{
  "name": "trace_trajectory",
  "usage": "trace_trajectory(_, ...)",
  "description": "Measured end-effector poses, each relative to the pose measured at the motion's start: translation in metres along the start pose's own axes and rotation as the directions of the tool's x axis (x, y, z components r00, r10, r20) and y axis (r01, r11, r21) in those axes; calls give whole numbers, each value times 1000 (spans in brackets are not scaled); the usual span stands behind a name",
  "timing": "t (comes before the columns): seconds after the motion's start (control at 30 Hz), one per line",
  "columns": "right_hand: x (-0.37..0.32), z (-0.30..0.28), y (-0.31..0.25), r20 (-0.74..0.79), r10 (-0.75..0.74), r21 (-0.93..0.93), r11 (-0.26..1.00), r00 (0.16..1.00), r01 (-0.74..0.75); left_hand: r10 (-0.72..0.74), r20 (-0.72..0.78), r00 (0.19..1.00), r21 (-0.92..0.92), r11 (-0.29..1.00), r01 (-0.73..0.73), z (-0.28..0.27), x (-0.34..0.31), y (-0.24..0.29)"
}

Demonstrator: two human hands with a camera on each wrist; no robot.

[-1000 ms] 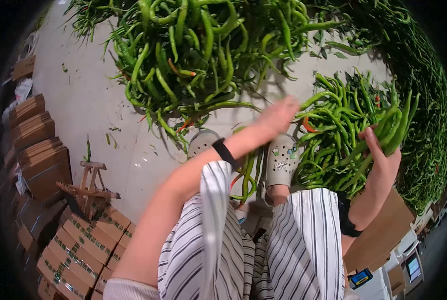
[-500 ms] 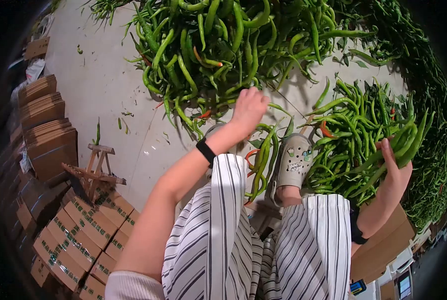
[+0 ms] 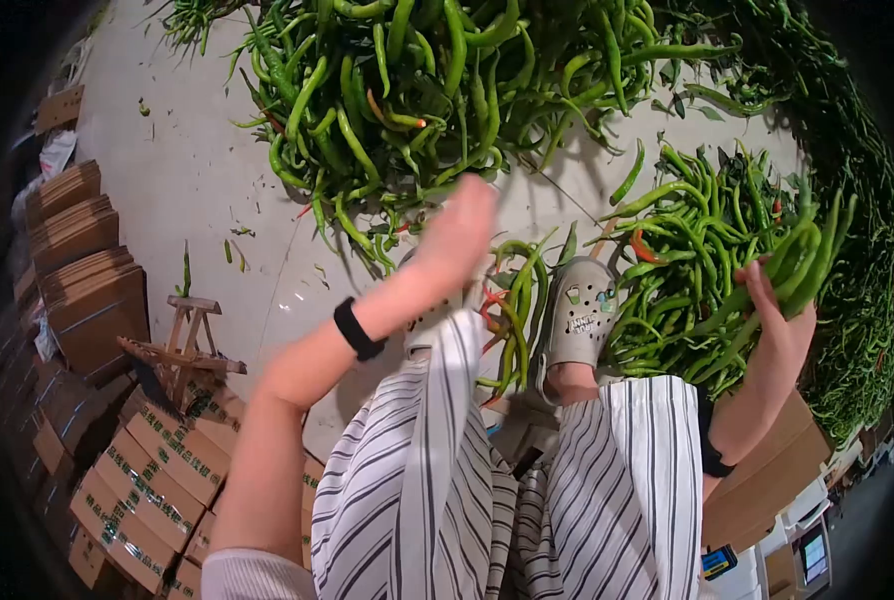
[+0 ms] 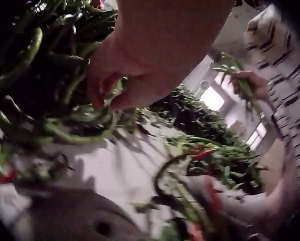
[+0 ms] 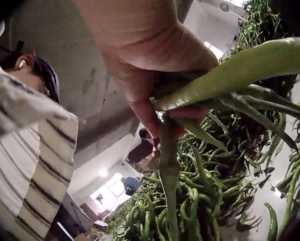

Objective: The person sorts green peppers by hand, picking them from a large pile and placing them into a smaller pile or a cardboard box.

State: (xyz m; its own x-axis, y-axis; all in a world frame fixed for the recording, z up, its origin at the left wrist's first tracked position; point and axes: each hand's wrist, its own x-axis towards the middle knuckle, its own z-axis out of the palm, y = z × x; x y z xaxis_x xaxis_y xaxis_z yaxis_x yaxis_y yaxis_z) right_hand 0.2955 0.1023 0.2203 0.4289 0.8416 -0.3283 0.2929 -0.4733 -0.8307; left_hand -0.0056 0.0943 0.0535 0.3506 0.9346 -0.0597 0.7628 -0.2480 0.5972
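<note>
My right hand (image 3: 779, 325) holds a bunch of long green chili peppers (image 5: 235, 75), with the thumb laid across them, above a smaller heap of chilies (image 3: 702, 235). Blurred in the head view, my left hand (image 3: 462, 232) reaches to the near edge of the big chili pile (image 3: 437, 75). The left wrist view shows its thumb and fingers (image 4: 107, 85) bent and pointing down at the pile, their tips apart, with green chilies close behind. Several green and red chilies (image 3: 515, 320) lie between my feet.
My clog (image 3: 580, 315) stands beside the smaller heap. A long bank of chilies (image 3: 857, 200) runs along the right. Left are a small wooden stool (image 3: 187, 345), stacked flat cardboard (image 3: 92, 290) and printed cartons (image 3: 152, 480). Other people (image 5: 132, 185) are in the background.
My left hand swung left from near the smaller heap to the big pile's near edge, then slightly further left. The right hand keeps its bunch in about the same place.
</note>
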Motion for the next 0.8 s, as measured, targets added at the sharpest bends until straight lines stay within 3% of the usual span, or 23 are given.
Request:
trace_trajectory(0.03, -2, 4, -3, 21, 24, 6, 1000, 999, -25, -113, -86, 990, 115, 986, 123, -3, 14, -15)
trace_trajectory(0.1, -3, 12, -6, 65, 71, 12, 997, 995, -72, -228, -6, 974, 280, 934, 220, 3, 33, -38)
trace_trajectory(0.13, -1, 14, 1, 108, 25, 95, 995, 994, -35, -288, 26, 957, 362, 895, 260, 4, 37, -41)
trace_trajectory(0.23, -3, 27, 3, 185, 11, 104, 994, 983, -31, -244, 116, 963, 225, 951, 213, 3, 31, -35)
trace_trajectory(0.33, -6, 60, 4, 373, 125, 45, 987, 919, -153, -62, 52, 997, 74, 996, 58, 1, 14, -14)
trace_trajectory(0.43, 4, 101, 47, 517, 93, 79, 985, 851, -156, -76, -50, 996, 131, 988, 82, 11, 12, -7)
trace_trajectory(0.6, 18, 126, 67, 493, 198, -3, 974, 847, -226, -437, 86, 895, 367, 849, 379, 19, 32, -20)
trace_trajectory(0.7, 21, 123, 74, 517, 193, 73, 961, 834, -268, -422, 166, 891, 385, 860, 335, 15, 34, -26)
trace_trajectory(0.8, 17, 122, 75, 522, 179, 158, 940, 834, -301, -261, 198, 945, 108, 964, 244, -12, 19, -11)
